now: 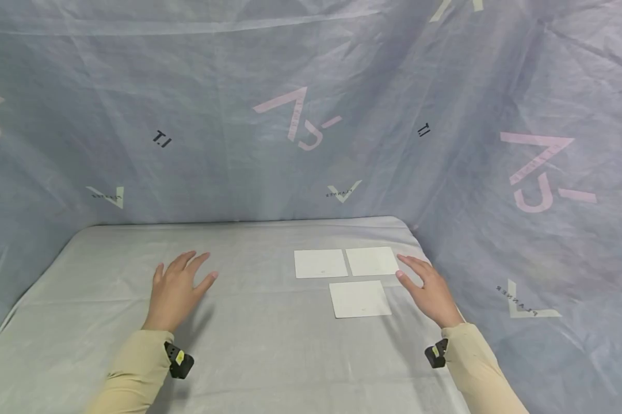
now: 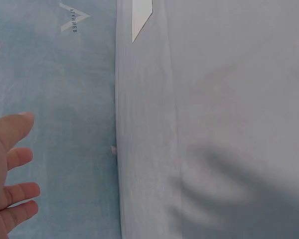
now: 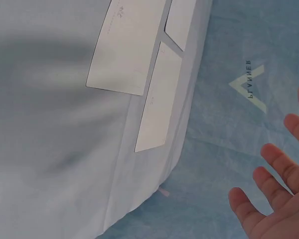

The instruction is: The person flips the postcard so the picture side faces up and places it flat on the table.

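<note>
Three white cards lie flat on the grey cloth-covered table. In the head view, two are side by side at the back, a left card (image 1: pixel 321 264) and a right card (image 1: pixel 371 261), with a front card (image 1: pixel 361 299) nearer the person. My left hand (image 1: pixel 178 290) hovers over the table's left half, fingers spread and holding nothing. Just right of the cards is my right hand (image 1: pixel 427 290), its fingertips overlapping the right card's edge in the head view. The right wrist view shows that hand's fingers (image 3: pixel 274 191) loosely spread, nothing between them.
Grey-blue printed fabric (image 1: pixel 212 115) hangs behind the table and along its sides. The table (image 1: pixel 269 345) has a rounded back right corner close to the right hand. A small black device (image 1: pixel 178 360) is strapped to the left wrist, another (image 1: pixel 436 353) to the right.
</note>
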### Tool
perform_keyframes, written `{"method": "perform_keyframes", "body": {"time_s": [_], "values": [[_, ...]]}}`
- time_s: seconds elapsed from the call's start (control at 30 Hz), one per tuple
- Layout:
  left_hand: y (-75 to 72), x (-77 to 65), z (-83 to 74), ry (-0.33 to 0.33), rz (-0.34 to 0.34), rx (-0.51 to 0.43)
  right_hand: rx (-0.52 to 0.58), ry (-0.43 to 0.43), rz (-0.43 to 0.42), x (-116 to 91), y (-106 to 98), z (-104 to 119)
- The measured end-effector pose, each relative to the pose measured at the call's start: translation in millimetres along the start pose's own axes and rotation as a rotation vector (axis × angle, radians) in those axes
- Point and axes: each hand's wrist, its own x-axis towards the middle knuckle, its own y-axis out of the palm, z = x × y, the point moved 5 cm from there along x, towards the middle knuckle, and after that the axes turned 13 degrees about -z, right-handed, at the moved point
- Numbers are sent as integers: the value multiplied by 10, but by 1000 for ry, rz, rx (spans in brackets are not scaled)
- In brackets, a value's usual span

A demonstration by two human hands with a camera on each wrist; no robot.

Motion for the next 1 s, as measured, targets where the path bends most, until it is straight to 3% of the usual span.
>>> {"method": "perform_keyframes", "body": {"time_s": [1.0], "values": [[199,25,-238,32,14,-13,47,92,-14,-68,28,-106]]}}
